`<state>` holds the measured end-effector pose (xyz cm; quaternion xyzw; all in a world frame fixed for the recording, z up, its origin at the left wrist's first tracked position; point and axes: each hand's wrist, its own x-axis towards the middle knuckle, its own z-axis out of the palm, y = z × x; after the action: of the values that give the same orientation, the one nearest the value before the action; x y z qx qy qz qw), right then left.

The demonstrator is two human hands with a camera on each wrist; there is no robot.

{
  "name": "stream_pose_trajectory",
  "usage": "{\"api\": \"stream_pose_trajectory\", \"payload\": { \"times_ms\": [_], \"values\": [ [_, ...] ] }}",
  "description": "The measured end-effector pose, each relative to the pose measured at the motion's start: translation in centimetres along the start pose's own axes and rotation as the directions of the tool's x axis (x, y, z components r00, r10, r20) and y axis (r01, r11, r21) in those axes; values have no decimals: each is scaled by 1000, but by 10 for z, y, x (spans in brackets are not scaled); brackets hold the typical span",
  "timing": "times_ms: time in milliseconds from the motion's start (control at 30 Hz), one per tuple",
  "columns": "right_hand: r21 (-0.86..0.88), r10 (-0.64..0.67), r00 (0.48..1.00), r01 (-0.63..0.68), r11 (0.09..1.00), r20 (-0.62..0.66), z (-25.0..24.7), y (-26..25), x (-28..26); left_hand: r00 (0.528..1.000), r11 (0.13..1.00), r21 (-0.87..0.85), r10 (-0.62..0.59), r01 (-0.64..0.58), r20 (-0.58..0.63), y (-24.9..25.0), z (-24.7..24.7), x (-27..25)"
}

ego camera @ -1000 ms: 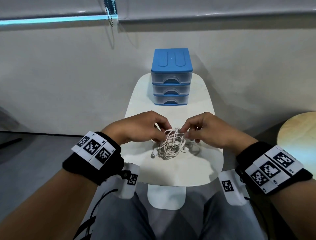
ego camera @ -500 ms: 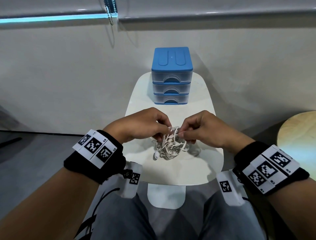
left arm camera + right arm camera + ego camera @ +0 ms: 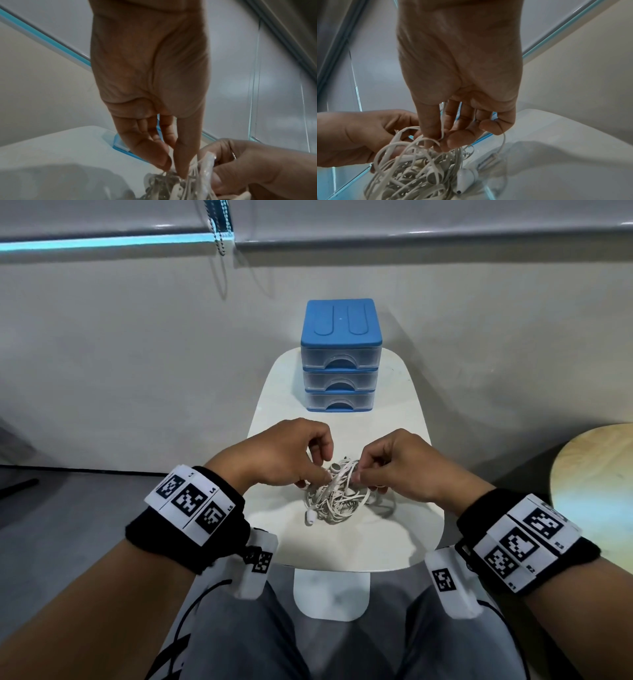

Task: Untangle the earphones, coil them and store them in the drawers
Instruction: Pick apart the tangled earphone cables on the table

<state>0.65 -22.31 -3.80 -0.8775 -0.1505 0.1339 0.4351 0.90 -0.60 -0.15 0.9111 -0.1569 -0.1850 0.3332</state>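
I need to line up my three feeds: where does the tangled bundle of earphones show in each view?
Head: the earphones lie at centre, on the white table between both hands.
Left wrist: bottom edge, right of centre, blurred.
Right wrist: lower left of centre, beneath the fingertips.
Shared landmark: the white table.

L wrist view: earphones blurred, cut off at bottom edge; drawers mostly hidden behind left hand.
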Motion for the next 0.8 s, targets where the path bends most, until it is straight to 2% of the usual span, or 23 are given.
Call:
{"api": "stream_pose_trajectory", "payload": {
  "times_ms": [200, 400, 600, 700, 800],
  "values": [
    [-13, -27, 1000, 27, 1000, -6, 1, -7, 1, 999, 982, 185, 42, -39, -9, 2, 5, 1],
    [-97, -44, 999, 41, 994, -27, -3, -11, 2, 995, 978, 186, 95, -92, -9, 4, 7, 1],
    [-85, -11, 999, 8, 996, -34, -7, -7, 1, 988, 988, 96, 126, -117, -86, 3, 8, 2],
    [-87, -1, 1000, -1, 996, -25, -4, -9, 1, 989, 980, 150, 142, -134, -44, 4, 10, 0],
    [-88, 2, 999, -5, 996, -34, -2, -10, 2, 995, 970, 232, 87, -72, -55, 3, 10, 0]
  ]
}}
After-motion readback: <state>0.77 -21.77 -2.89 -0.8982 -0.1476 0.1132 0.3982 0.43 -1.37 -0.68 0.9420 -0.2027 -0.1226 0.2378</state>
